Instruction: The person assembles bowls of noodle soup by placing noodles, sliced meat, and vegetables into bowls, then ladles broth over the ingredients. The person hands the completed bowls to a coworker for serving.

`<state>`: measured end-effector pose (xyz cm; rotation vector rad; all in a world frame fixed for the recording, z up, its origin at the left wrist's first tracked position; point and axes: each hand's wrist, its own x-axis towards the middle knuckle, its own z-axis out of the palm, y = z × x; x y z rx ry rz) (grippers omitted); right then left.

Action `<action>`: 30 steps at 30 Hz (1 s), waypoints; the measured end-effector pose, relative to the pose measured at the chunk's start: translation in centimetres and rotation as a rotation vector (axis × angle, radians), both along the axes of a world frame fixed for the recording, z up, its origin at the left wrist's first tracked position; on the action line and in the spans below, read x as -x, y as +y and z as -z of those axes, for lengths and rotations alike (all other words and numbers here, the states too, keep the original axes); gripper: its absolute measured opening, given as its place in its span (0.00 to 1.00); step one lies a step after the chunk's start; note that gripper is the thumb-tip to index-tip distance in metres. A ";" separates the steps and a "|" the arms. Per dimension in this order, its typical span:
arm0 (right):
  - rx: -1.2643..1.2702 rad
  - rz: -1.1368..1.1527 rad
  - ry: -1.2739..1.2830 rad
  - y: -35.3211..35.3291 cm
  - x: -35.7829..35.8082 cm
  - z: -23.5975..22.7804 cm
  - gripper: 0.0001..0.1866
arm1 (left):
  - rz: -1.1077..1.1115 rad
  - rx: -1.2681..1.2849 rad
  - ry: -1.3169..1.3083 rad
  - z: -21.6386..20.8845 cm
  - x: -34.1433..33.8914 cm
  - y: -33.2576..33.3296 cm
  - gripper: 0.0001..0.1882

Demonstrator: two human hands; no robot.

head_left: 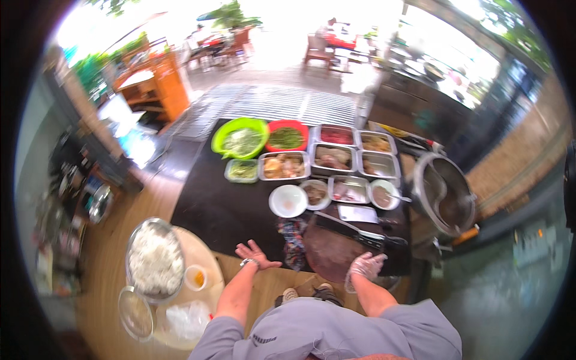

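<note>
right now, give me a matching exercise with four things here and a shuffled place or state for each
Things:
1. left hand
2. right hand
3. green basin
4. large metal pot

Places and states:
A. beside the red bowl
B. in a clear glove
C. right of the dark table
D. bare, fingers spread

Pairs: 1-D, 2-B, 3-A, 4-C

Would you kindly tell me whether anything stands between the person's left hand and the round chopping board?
Yes: the patterned cloth lies between the open left hand and the chopping board, along the board's left side. Nothing else visible stands between them.
</note>
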<state>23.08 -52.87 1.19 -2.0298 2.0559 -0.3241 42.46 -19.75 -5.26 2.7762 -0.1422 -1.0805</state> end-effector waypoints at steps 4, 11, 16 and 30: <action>0.076 0.019 -0.037 -0.6 0.5 2.0 0.40 | -0.083 -0.023 0.095 -2.0 0.1 -1.1 0.96; 0.091 0.038 -0.033 -0.4 0.5 2.8 0.40 | -0.067 -0.083 0.100 -1.9 -0.1 -1.0 0.95; 0.098 0.055 -0.006 -0.4 0.4 2.8 0.40 | -0.066 -0.080 0.115 -2.6 -0.2 -1.2 0.96; 0.055 0.079 0.012 -0.3 0.2 2.1 0.40 | -0.042 -0.109 0.104 -2.1 -0.3 -1.1 0.95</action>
